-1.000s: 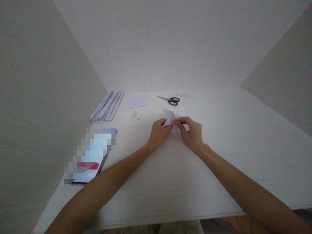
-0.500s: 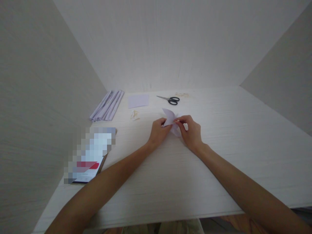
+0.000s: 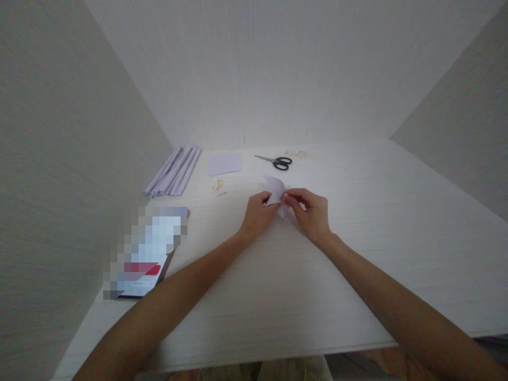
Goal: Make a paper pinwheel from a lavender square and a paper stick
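Head view. Both hands meet near the centre of the pale wood-grain tabletop (image 3: 357,275), pinching a small folded piece of pale lilac paper (image 3: 275,188). The left hand (image 3: 257,214) grips the paper's near left edge between thumb and fingertips; the right hand (image 3: 313,214) closes thumb and forefinger on the paper at its middle, the fingertips of the two hands almost touching. One pointed flap of the paper rises toward 12 o'clock above the fingers; another part shows below, between the hands. At 12 o'clock from the hands, well apart, lie black-handled metal scissors (image 3: 278,161), blades pointing to 9 o'clock. At 11 o'clock lies a flat lilac paper rectangle (image 3: 224,163), with a small heap of pale paper scraps (image 3: 218,187) just nearer. Farther toward 10 o'clock, by the left wall, lies a bundle of folded lilac paper strips (image 3: 173,172). At 8 o'clock rests a blurred flat device (image 3: 148,253) with a red patch.
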`<state>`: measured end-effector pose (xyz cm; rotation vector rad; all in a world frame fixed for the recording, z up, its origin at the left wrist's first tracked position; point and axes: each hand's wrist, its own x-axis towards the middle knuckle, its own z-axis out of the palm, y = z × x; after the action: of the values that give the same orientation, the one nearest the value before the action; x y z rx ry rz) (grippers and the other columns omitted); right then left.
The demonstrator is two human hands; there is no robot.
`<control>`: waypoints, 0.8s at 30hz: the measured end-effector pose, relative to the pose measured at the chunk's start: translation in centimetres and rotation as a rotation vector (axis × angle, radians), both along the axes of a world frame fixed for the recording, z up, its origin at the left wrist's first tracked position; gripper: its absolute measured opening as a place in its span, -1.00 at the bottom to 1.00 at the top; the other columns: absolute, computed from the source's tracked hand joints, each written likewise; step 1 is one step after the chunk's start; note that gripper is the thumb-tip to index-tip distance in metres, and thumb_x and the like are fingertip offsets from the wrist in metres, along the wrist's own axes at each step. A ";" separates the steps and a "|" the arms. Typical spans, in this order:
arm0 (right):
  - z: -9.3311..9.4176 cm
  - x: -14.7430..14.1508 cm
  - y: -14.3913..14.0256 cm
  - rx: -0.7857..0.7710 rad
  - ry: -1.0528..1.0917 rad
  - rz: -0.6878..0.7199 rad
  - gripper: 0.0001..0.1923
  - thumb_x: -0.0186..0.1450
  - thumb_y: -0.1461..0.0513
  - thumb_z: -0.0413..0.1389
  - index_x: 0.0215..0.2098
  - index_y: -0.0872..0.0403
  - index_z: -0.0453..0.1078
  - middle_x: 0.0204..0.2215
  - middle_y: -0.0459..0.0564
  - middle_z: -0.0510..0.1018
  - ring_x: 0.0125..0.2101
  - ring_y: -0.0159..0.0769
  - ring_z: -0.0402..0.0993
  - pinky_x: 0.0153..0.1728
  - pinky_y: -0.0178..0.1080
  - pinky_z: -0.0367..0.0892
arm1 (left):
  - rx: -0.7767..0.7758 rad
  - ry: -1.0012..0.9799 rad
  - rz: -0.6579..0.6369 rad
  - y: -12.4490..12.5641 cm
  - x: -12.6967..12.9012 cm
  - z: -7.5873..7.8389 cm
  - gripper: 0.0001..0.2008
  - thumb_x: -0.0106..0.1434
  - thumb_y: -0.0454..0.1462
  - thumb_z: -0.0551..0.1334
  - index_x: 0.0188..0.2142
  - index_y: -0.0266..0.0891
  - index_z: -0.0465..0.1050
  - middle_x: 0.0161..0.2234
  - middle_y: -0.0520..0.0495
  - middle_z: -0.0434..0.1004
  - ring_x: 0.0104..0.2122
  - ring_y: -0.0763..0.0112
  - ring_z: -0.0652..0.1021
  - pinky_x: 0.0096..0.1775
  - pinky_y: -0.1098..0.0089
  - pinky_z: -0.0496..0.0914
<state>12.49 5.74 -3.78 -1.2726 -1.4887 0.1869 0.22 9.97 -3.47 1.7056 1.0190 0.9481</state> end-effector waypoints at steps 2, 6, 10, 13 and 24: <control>0.1 0.0 0.1 -0.015 0.012 0.001 -0.87 0.14 0.29 0.05 -0.35 0.08 0.42 -0.45 -0.06 0.55 -0.49 -0.40 0.45 -0.43 -0.33 0.37 | 0.001 0.004 -0.014 0.0 0.0 0.0 -0.84 -0.01 -0.32 0.10 -0.45 -0.34 0.42 -0.52 0.04 0.39 -0.45 0.47 0.38 -0.38 0.46 0.25; 0.2 0.1 0.1 -0.023 -0.003 -0.011 -0.88 0.12 0.30 0.06 -0.38 0.10 0.43 -0.45 -0.04 0.55 -0.47 -0.39 0.44 -0.42 -0.33 0.34 | -0.010 -0.006 -0.028 0.0 0.0 0.0 -0.82 -0.01 -0.31 0.10 -0.43 -0.34 0.43 -0.49 0.03 0.41 -0.43 0.46 0.39 -0.37 0.45 0.27; 0.3 0.1 0.1 -0.036 0.032 -0.044 -0.91 0.10 0.29 0.09 -0.42 0.11 0.43 -0.50 -0.06 0.53 -0.52 -0.41 0.40 -0.45 -0.33 0.32 | -0.020 -0.008 -0.012 0.0 0.0 0.0 -0.81 0.00 -0.30 0.10 -0.43 -0.35 0.43 -0.51 0.03 0.39 -0.45 0.47 0.38 -0.39 0.46 0.26; 0.2 0.1 0.1 -0.054 0.071 -0.060 -0.91 0.09 0.27 0.10 -0.44 0.12 0.42 -0.52 -0.06 0.52 -0.55 -0.42 0.37 -0.47 -0.33 0.31 | -0.020 -0.009 -0.011 0.0 -0.1 -0.1 -0.81 0.00 -0.30 0.09 -0.43 -0.35 0.43 -0.52 0.03 0.39 -0.45 0.47 0.38 -0.40 0.46 0.26; -0.1 0.0 0.3 -0.090 0.194 -0.060 -0.89 0.04 0.22 0.13 -0.48 0.11 0.45 -0.52 -0.05 0.54 -0.56 -0.41 0.36 -0.49 -0.31 0.29 | -0.023 -0.002 -0.008 0.0 -0.1 -0.1 -0.79 0.00 -0.27 0.10 -0.42 -0.34 0.44 -0.48 0.00 0.42 -0.44 0.45 0.40 -0.38 0.45 0.28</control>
<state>12.52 6.05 -3.92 -1.3303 -1.2869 0.3320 0.10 9.96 -3.58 1.6879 1.0183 0.9291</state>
